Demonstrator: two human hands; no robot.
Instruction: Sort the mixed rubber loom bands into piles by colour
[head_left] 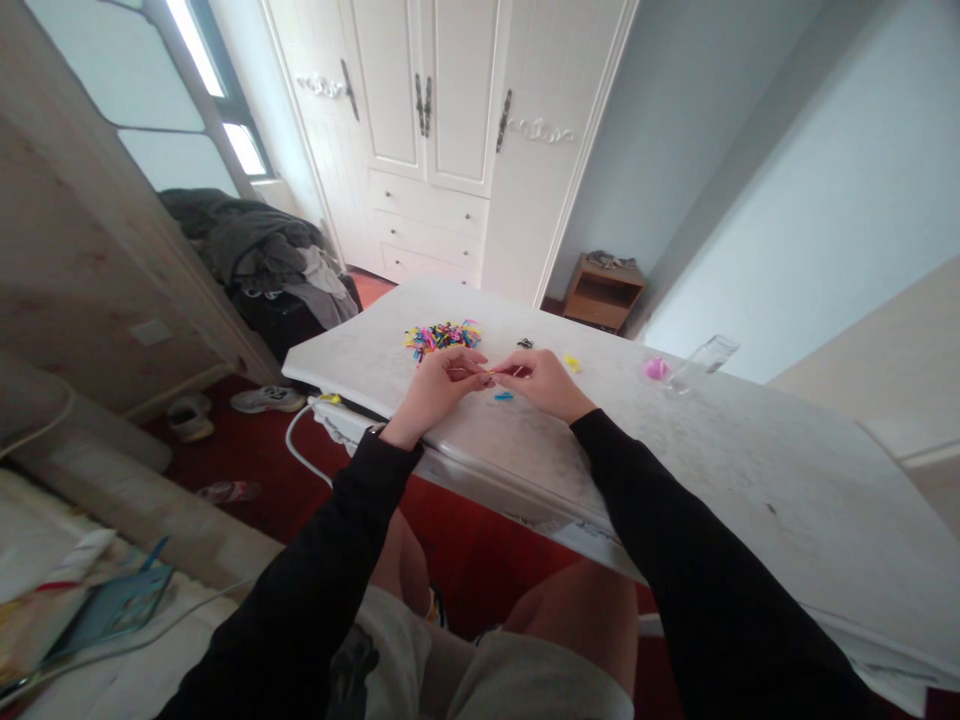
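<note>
Above the white table, my left hand and my right hand meet fingertip to fingertip, both pinched closed. A small, thin yellowish piece shows between the fingertips; its kind is too small to make out. Just behind my left hand lies a pile of small multicoloured pieces. A few blue pieces lie below the fingertips, near my right hand. Beyond that hand is a little group of black pieces, and to its right some yellow pieces.
On the white table, a pink round object sits beside a clear container lying on its side. A white cable hangs at the left edge. Behind stand a white wardrobe and a small wooden cabinet.
</note>
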